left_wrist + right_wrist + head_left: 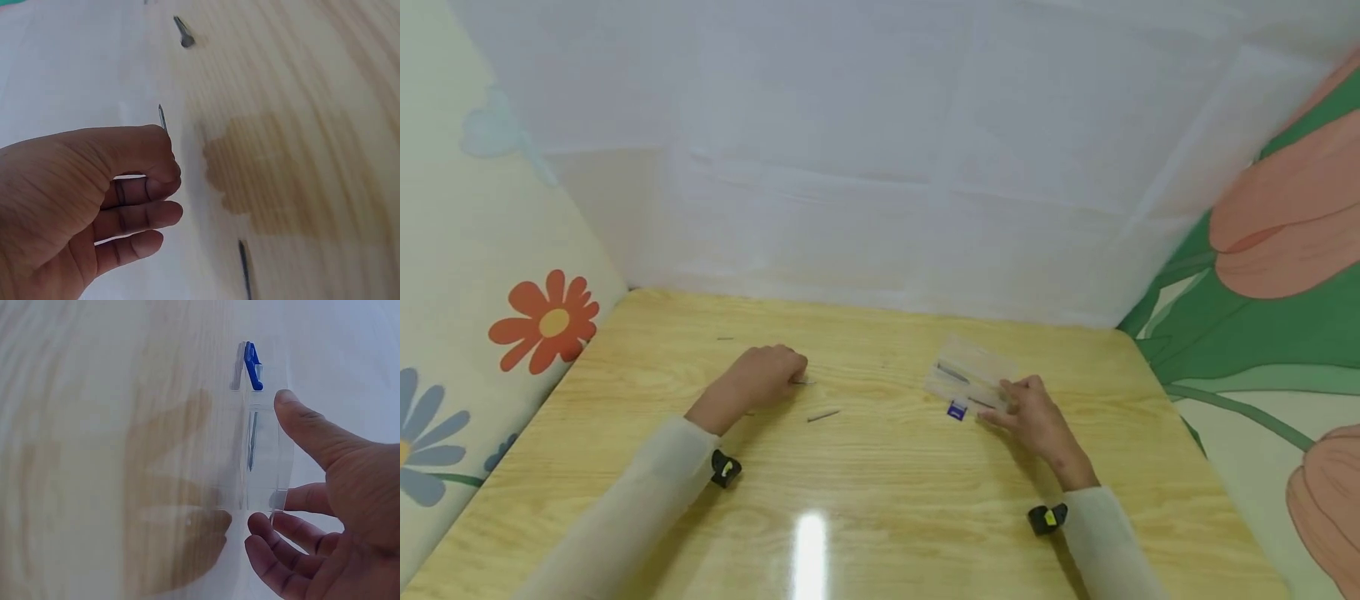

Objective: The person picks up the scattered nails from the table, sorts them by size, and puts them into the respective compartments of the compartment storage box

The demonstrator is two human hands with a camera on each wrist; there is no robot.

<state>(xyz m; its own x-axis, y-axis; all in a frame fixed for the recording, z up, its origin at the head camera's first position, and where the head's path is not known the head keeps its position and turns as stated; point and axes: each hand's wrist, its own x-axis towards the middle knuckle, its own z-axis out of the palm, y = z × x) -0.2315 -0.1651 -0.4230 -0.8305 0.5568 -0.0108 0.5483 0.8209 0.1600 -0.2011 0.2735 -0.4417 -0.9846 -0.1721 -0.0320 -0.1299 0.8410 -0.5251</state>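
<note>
My left hand (767, 375) pinches a thin metal nail (162, 117) between thumb and forefinger, just above the table; its other fingers are loosely bent. A nail with a round head (185, 35) lies on the wood beyond that hand, and another dark, thin nail (245, 269) lies on the near side. On the right is a clear plastic box (940, 388) with a blue latch (252, 365), its lid apparently raised. Through its wall a nail (252, 440) shows inside. My right hand (1033, 417) holds the box's end, thumb on one side and forefinger on the other.
The wooden table (880, 492) ends at a white sheet (850, 167) hung behind it. Flower-printed panels (553, 321) stand along both sides. Towards the far left of the tabletop lies a small thin piece (725, 338).
</note>
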